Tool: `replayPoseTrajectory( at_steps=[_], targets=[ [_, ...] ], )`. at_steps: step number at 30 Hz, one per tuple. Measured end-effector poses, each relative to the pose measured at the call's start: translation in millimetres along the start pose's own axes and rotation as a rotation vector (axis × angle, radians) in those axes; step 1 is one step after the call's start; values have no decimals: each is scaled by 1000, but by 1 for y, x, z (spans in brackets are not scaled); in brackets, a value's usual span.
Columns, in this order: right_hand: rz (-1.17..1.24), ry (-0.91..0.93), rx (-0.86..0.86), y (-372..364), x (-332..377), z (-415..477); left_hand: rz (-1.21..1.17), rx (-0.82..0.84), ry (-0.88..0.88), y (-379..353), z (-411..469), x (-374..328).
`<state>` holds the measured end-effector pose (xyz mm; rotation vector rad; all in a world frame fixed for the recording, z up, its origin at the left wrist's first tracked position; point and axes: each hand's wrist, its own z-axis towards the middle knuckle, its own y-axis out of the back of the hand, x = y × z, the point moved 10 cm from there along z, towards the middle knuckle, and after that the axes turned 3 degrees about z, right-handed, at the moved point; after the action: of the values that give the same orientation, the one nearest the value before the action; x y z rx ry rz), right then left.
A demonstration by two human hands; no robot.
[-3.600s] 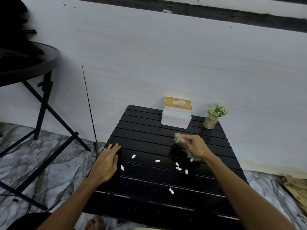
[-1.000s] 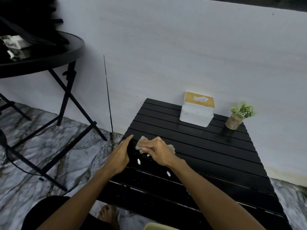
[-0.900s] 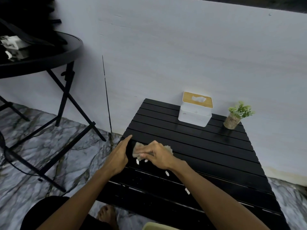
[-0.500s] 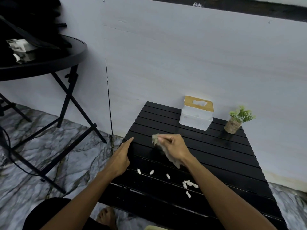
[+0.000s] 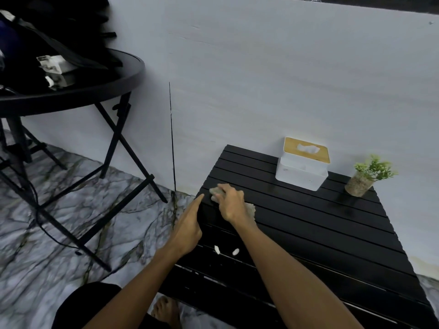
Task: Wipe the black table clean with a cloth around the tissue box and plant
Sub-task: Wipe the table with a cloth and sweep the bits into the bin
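The black slatted table (image 5: 308,224) stands against the wall. My right hand (image 5: 231,204) presses a crumpled pale cloth (image 5: 249,208) onto the table near its left edge; the cloth peeks out at the fingertips and beside the wrist. My left hand (image 5: 187,227) lies flat on the left edge with fingers straight, holding nothing. Two white crumbs (image 5: 225,251) lie on a slat between my forearms. The white tissue box (image 5: 301,167) with a wooden lid sits at the back, and the small green plant (image 5: 365,178) in a pot stands to its right.
A round black folding table (image 5: 78,91) with dark bags and a white item on top stands at the left over the marble floor (image 5: 59,224). A thin black line runs down the grey wall (image 5: 261,79). My bare foot (image 5: 165,312) shows below the table.
My right hand with the cloth has slid left toward the table's left edge. Several crumbs seen half a second ago are now down to two visible. The left hand has stayed put.
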<state>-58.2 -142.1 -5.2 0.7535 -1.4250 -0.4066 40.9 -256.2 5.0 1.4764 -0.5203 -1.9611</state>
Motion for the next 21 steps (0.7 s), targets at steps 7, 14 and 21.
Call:
replayPoseTrajectory(
  at_steps=[7,14,21],
  targets=[
    [-35,238,130,9,33,-8,-93,-148,-41,18,2,-3],
    [-406,187,74,-5,30,-17,-132,-151,62,26,1,20],
    [-394,305,195,-43,59,-35,-112,-129,189,54,5,43]
  ],
)
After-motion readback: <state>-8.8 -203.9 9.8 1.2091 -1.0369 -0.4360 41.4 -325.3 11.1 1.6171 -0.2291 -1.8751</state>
